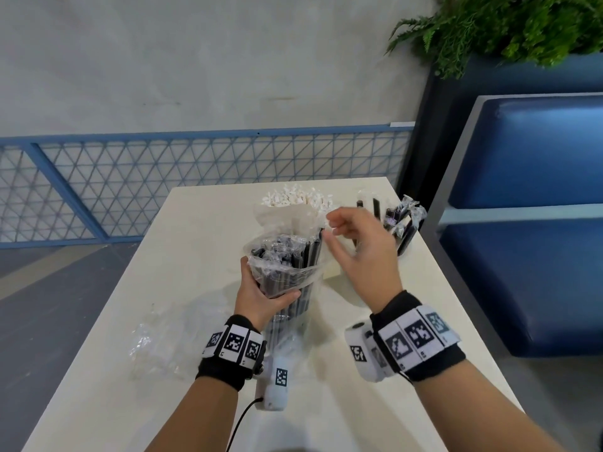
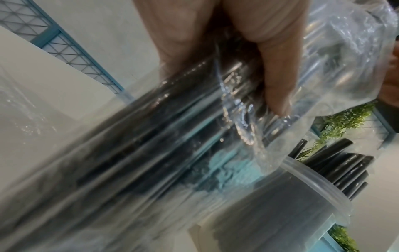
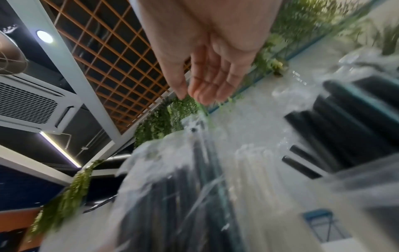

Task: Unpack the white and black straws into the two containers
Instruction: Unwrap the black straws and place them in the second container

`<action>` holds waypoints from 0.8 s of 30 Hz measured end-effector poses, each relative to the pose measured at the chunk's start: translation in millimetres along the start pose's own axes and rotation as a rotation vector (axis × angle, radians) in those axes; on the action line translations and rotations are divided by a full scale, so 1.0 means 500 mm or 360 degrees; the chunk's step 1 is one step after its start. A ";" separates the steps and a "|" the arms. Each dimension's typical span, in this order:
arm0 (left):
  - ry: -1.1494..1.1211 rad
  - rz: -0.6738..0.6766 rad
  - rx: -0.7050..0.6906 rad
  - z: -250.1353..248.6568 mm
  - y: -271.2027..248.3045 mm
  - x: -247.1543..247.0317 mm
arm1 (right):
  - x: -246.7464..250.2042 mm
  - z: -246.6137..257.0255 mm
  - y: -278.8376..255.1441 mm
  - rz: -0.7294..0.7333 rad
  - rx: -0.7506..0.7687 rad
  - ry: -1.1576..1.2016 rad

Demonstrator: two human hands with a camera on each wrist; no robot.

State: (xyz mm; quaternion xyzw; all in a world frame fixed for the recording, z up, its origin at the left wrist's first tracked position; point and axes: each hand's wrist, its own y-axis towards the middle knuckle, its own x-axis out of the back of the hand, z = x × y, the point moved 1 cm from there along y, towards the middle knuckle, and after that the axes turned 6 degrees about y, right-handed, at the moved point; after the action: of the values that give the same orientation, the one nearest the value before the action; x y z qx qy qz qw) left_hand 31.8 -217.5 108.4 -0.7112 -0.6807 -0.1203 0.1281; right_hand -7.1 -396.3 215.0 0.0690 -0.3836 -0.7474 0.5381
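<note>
My left hand (image 1: 264, 285) grips a clear plastic bag of black straws (image 1: 284, 262) upright over the middle of the table. Its thumb (image 2: 276, 81) presses into the crinkled film of the bag (image 2: 172, 136). To the right of the bag's open top hovers my right hand (image 1: 332, 230), fingers relaxed and holding nothing; the right wrist view shows this hand (image 3: 207, 81) above the bag (image 3: 172, 196). Behind the bag, white straws (image 1: 293, 199) stand in one container. A second container (image 1: 403, 243) at the right edge holds black straws (image 2: 345, 167), some in wrappers.
An empty clear bag (image 1: 163, 340) lies on the cream table (image 1: 195, 230) at the left. A blue padded bench (image 1: 528, 223) stands close on the right. A blue mesh railing (image 1: 163, 177) runs behind the table, and a plant (image 1: 505, 24) hangs over the bench.
</note>
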 end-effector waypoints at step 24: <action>-0.0065 0.0081 0.0183 0.072 0.012 0.010 | -0.100 -0.017 -0.043 0.0541 -0.0233 -0.0279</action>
State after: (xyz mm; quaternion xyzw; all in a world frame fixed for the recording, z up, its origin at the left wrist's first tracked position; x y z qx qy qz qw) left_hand 38.0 -200.8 76.0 -0.7221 -0.6705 -0.0633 0.1578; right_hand 1.9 -354.9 179.7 -0.1014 -0.3797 -0.6748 0.6246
